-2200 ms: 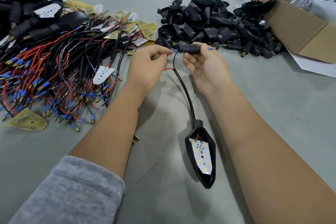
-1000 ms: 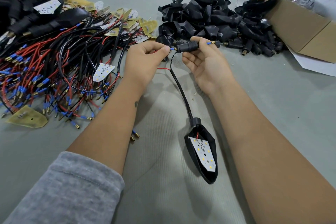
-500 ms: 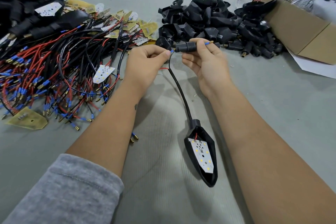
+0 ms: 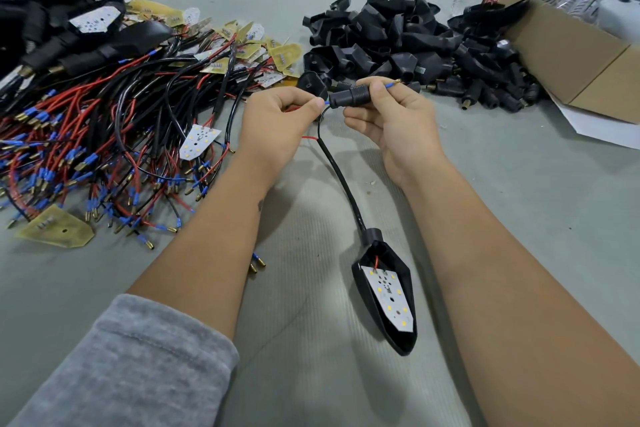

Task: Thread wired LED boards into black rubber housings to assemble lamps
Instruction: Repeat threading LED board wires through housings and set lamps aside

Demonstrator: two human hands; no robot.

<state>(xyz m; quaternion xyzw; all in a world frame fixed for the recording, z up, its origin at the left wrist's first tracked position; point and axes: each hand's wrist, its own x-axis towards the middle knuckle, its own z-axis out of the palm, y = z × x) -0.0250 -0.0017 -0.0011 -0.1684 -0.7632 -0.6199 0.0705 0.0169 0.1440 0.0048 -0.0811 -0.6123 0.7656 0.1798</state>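
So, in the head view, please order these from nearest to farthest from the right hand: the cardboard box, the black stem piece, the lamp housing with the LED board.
1. Black stem piece: gripped in the right hand itself.
2. Lamp housing: on the table below the hand, toward the person.
3. Cardboard box: far right, at the table's back.

- Two arms reach in from the bottom, at about 7 o'clock and 5 o'clock.
- The left arm has a soft grey sleeve (image 4: pixel 131 364). It is pushed up, so it covers only the upper part and the forearm below it is bare.
- The sleeve cloth looks fuzzy, with a stitched seam line running near its edge.
- A tiny dark mark (image 4: pixel 260 205) sits on the left forearm, at about 9 o'clock from the middle.
- The right arm is bare all the way up. No sleeve shows on it.
- The left hand (image 4: pixel 277 125) and the right hand (image 4: pixel 398 125) are bare, with short fingers (image 4: pixel 377 99) and plain nails.
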